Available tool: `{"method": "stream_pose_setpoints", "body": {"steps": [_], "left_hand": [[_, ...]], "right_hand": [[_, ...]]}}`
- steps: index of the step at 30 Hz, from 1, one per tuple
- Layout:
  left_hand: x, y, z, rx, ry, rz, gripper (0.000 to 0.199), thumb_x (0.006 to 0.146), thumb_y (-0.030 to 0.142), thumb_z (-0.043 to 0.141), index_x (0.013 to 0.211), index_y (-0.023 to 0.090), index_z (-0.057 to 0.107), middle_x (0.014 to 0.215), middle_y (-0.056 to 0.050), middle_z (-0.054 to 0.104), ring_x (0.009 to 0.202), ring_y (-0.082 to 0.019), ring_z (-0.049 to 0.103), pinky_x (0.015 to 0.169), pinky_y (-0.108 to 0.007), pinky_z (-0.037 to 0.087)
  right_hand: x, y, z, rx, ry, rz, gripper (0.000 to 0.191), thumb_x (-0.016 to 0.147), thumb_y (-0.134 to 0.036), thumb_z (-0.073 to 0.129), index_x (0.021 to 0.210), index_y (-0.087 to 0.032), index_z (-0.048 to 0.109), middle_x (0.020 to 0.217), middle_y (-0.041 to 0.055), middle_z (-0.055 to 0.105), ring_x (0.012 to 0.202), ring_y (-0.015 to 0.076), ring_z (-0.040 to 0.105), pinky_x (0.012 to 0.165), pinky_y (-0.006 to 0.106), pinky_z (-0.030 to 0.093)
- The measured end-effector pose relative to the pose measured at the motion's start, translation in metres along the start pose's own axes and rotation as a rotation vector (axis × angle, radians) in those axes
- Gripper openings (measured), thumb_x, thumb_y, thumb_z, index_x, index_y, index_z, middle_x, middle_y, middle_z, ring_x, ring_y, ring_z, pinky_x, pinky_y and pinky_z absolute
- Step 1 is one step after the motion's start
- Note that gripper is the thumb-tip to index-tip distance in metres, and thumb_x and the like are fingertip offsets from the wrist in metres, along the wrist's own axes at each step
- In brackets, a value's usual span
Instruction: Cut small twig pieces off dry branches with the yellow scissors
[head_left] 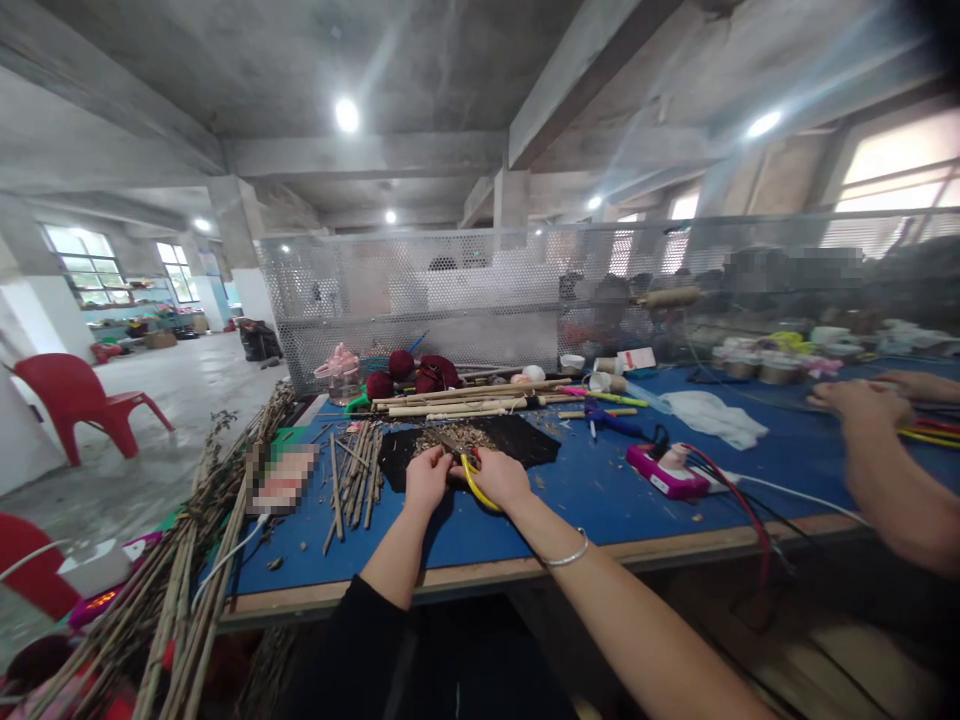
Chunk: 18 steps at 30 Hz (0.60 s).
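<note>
My right hand (499,478) is closed around the yellow handles of a cutting tool (477,482), whose dark jaws point up and left. Close beside it, my left hand (429,476) has its fingers pinched together near the jaws; what they hold is too small to make out. Both hands are over the near edge of a black cloth (536,440) that bears a heap of small brown plant pieces (480,436). Cut dry stalks (352,475) lie left of the cloth on the blue table.
Long dry stalks (184,560) lean along the table's left edge. Pale sticks (450,408) lie behind the cloth. A purple power strip (667,472) and a white cloth (712,417) are to the right, where another person's hands (862,405) work. A mesh screen (412,310) stands behind.
</note>
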<state>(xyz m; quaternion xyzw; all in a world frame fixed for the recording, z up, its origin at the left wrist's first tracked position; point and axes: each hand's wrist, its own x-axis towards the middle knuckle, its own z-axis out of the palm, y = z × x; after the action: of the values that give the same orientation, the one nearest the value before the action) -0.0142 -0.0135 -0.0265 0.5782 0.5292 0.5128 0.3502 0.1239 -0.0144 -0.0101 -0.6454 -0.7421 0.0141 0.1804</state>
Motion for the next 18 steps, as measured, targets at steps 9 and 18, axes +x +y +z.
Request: {"method": "stream_pose_setpoints", "body": {"steps": [9,18], "left_hand": [[0.0035,-0.0018,0.0002,-0.129,0.082,-0.116,0.034,0.069,0.027,0.06,0.1,0.012,0.062,0.063,-0.002,0.06,0.046,-0.008,0.049,0.039,-0.017,0.039],[0.0013,0.0004,0.0005,-0.138,0.019,-0.094,0.029,0.068,0.027,0.058,0.092,0.013,0.064,0.067,-0.002,0.062,0.047,-0.008,0.05,0.039,-0.017,0.039]], "right_hand": [[0.0009,0.0041,0.0062,0.01,0.108,0.004,0.06,0.065,-0.071,0.043,0.089,-0.018,0.055,0.086,0.0107,0.063,0.081,0.0246,0.06,0.068,0.03,0.039],[0.0017,0.0032,0.007,0.004,0.141,-0.083,0.058,0.064,-0.066,0.05,0.091,-0.015,0.052,0.092,0.0124,0.06,0.088,0.024,0.056,0.074,0.03,0.038]]}}
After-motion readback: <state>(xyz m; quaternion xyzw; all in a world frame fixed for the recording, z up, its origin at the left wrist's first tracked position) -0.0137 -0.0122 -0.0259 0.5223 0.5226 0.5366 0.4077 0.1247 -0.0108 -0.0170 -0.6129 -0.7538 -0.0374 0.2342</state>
